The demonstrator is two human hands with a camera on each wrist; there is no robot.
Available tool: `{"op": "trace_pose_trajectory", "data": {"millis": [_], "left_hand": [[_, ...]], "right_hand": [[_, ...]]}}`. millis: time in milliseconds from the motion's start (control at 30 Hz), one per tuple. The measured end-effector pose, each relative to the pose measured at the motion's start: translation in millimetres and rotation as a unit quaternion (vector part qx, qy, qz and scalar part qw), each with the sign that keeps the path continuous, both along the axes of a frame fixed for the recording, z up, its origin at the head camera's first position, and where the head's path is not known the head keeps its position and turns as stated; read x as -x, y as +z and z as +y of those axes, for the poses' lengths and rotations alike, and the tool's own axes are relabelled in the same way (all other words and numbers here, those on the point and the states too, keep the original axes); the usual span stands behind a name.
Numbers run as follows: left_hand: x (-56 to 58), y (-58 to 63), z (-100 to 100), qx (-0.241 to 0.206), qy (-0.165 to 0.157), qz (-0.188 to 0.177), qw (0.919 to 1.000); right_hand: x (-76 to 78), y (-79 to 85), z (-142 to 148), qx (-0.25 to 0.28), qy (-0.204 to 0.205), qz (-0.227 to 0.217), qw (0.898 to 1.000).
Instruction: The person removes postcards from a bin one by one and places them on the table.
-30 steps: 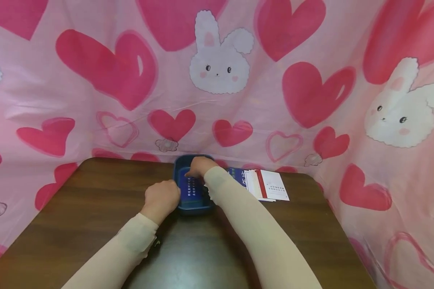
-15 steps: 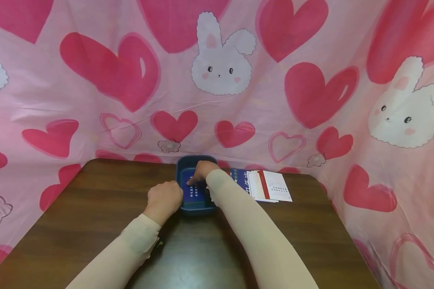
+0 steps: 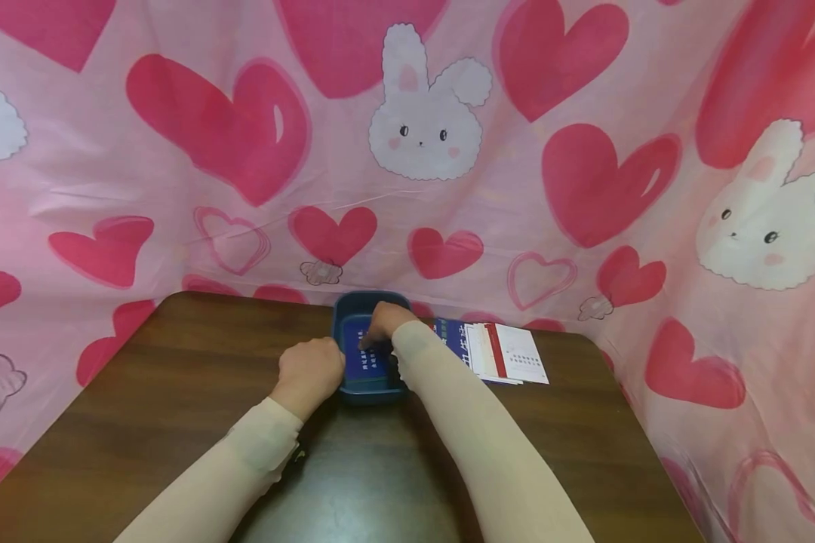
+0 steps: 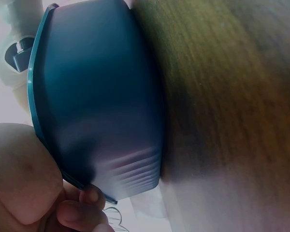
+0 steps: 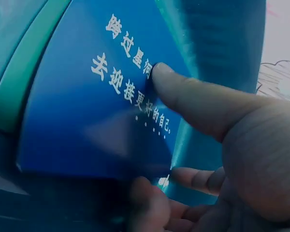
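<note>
In the head view, a dark teal plastic tray (image 3: 372, 397) stands at the far edge of the table. My left hand (image 3: 310, 371) holds its left rim; the left wrist view shows fingers curled at the edge of the tray wall (image 4: 96, 92). Reaching in from the right, my right hand (image 3: 387, 322) is over the tray's interior. It pinches a blue card (image 5: 82, 140) printed with white Chinese characters, thumb on the printed face and fingers at the lower edge and beneath. A green strip (image 5: 14, 92) shows beside the card inside the tray.
Right of the tray lie white cards (image 3: 524, 354), one with a red band, fanned over a blue printed sheet (image 3: 452, 337). The brown wooden table (image 3: 176, 392) meets a pink curtain (image 3: 258, 241) with hearts and rabbits along its back edge.
My right hand has sunk slightly lower over the tray and toward me, staying on the blue card. My left hand keeps its place on the rim. The head view has shifted a little.
</note>
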State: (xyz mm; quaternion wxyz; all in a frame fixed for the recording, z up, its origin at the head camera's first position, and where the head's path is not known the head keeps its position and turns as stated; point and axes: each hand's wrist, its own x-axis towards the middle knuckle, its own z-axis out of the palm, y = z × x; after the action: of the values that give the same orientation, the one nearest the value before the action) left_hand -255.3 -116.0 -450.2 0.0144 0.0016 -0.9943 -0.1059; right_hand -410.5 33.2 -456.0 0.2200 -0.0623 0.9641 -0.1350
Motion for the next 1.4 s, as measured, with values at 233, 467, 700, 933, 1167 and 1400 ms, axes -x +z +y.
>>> {"op": "trace_pose_trajectory", "data": {"millis": [233,467,700,933,1167,1400], "left_hand": [[1.4,1.9,0,0.004,0.004,-0.011,0.9999],[3.3,0.3,1,0.006,0.002,-0.022,0.9997],[4.5,-2.4,0,0.016,-0.001,-0.013,0.9998],[2.6,-0.8,0,0.013,0.003,-0.016,0.9998],[0.3,-1.6,-2,0.014,0.007,-0.012,0.9998],[-1.2,-0.2,0,0.015,0.005,-0.001,0.9999]], "right_hand": [[31.8,-8.9,6,-0.025,0.078,0.086,0.993],[14.9,28.5,33,0.076,0.054,0.109,0.99],[-29.9,74.2,84,0.284,-0.024,0.06,0.957],[-37.0,70.5,140,0.359,-0.083,0.098,0.924],[-46.2,61.1,183,0.41,-0.146,0.108,0.894],[-50.5,53.9,224,0.38,-0.179,0.154,0.894]]}}
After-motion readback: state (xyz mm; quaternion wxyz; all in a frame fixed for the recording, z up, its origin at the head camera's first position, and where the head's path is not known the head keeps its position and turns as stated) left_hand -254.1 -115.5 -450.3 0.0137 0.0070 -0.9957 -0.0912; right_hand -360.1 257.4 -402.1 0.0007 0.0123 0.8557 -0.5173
